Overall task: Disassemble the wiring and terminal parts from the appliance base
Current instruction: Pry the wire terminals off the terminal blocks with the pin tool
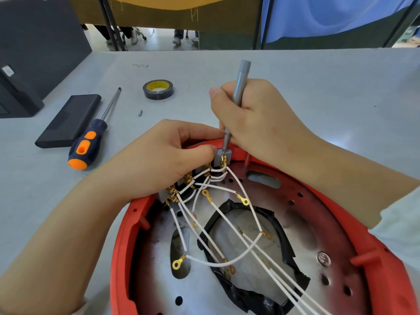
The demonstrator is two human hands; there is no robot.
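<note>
Grey tabletop (318, 87) carries the whole job, with the red appliance base (127, 235) lying open-side-up at the near edge so that its metal plate (302, 223) and wiring face the person. White wires (227, 262) cross loosely over the plate, several ending in free gold ring terminals (178, 263), which suggests those ends are already released. Black tape (281, 244) lines the ragged central opening, probably to cover a sharp edge. At the far rim of the base sits a row of grey terminal blocks (223, 154) with gold connectors. The left hand (159, 160) has its fingers and thumb curled onto this row, apparently steadying it against the tool's push; exactly which part the fingertips pinch is hidden beneath the hand. The right hand (256, 119) is wrapped tightly round a slim grey screwdriver (241, 87), held nearly upright with its tip set down on the end block, most likely to loosen or lever a terminal. The tip contact itself is too small to make out. Further out, well apart from the work, lie an orange and blue screwdriver (87, 144), a flat black case (70, 120), a small dark bit (140, 113) and a roll of black tape (158, 89), parked within reach. Beyond the table edge, hanging cloth and frame legs are cut off by the frame. The near part of the base is also cut off.
</note>
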